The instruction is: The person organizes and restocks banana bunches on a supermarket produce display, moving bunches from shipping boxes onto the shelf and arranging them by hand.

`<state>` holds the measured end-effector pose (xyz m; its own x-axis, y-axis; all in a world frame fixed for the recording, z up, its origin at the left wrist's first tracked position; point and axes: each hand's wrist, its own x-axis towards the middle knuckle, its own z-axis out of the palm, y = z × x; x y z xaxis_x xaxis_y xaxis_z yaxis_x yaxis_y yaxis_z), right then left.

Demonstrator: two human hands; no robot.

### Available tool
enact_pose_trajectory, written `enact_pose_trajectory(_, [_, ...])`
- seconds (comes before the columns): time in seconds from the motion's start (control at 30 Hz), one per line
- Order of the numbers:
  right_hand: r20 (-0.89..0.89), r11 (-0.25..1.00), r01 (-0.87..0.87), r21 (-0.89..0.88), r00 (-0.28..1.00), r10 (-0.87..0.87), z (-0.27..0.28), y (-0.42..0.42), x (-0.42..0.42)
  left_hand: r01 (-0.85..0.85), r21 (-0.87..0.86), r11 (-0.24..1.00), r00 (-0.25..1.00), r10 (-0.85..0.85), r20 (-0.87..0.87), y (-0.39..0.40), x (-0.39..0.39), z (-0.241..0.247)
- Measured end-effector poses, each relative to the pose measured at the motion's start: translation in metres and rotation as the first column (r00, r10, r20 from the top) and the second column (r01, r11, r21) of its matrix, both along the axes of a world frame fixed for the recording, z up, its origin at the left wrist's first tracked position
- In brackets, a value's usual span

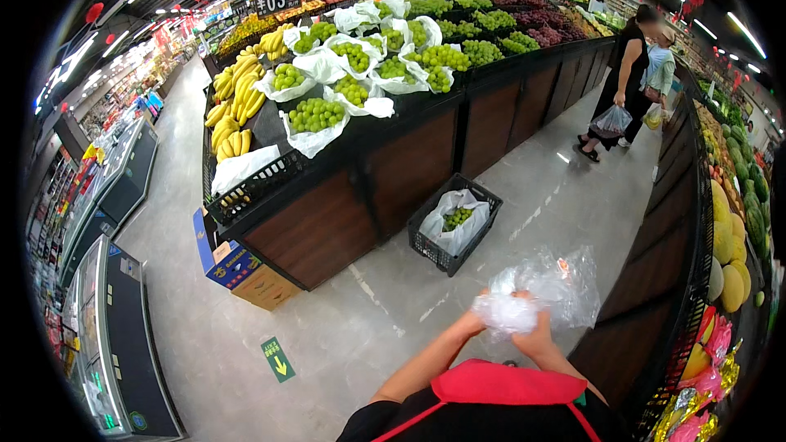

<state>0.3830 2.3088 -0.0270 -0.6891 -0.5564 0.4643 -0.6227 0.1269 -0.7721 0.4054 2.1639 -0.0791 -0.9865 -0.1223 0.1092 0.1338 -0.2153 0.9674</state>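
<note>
In front of my chest I hold a crumpled bundle of clear plastic (571, 288), which looks like thin bags or film. My left hand (473, 321) grips it on the left, with its fingers largely covered by the plastic. My right hand (535, 334) closes on the same bundle from the right. On the floor beyond my hands sits a black plastic crate (433, 250). White wrapping (439, 224) lines it, and green grapes (457, 218) lie inside.
Ahead stands a fruit display (405, 190) with wrapped green grapes (316, 115) and bananas (245, 95). Cartons (267, 285) stand at its corner. A melon stand (654, 245) borders the right side; freezers (126, 331) line the left. Two people (623, 73) with bags stand in the aisle.
</note>
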Motion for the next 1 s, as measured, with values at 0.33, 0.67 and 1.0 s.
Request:
enact_pose_trajectory(0.33, [0.116, 0.998, -0.053, 0.017, 0.992, 0.051, -0.002, 0.037, 0.005, -0.082, 0.683, 0.726, 0.942, -0.168, 0.291, 0.046, -0.013, 0.0])
enact_pose_trajectory(0.67, [0.579, 0.983, 0.176, 0.05, 0.797, -0.172, -0.003, 0.053, 0.026, -0.233, -0.235, 0.944, 0.92, 0.136, -0.367, 0.036, 0.013, 0.055])
enact_pose_trajectory(1.0, [0.456, 0.923, -0.209, 0.324, 0.889, 0.041, -0.015, 0.057, 0.013, -0.08, -0.754, 0.652, 0.897, -0.282, -0.34, 0.038, 0.016, 0.034])
